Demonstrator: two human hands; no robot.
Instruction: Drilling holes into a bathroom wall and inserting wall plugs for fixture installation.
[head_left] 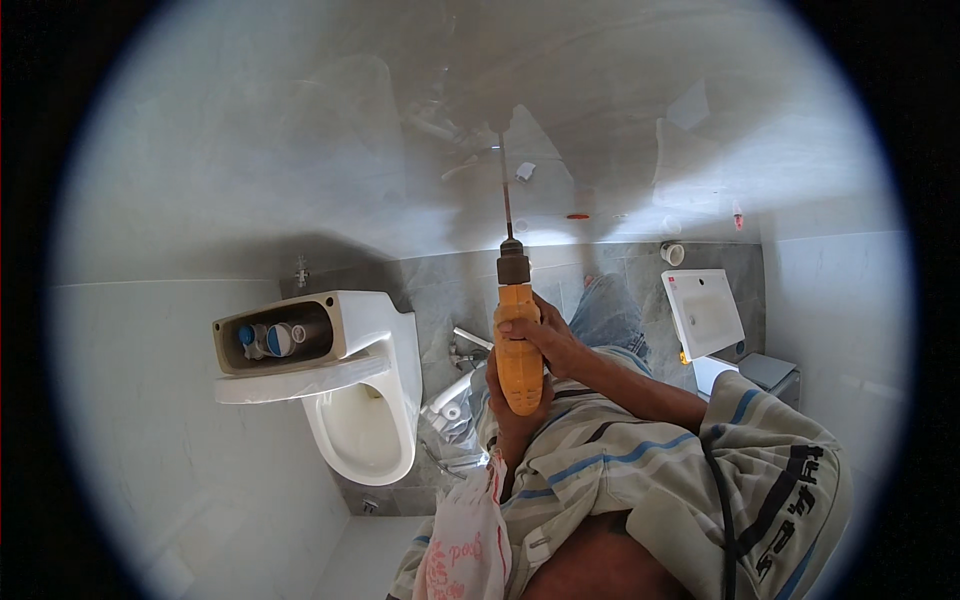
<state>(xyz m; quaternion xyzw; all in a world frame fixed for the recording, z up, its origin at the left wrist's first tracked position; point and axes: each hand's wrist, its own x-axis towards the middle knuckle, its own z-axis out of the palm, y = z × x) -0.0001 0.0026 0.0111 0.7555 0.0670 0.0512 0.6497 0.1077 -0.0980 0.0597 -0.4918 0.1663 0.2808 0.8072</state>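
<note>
Power drill, being clamped around its orange body by fingers of right hand, being gripped beneath by partly hidden left hand, pointing long bit toward glossy wall.

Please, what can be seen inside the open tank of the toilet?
Inside the tank are white and blue fittings. What lies beneath them is covered, and the dark bottom is unclear.
</note>
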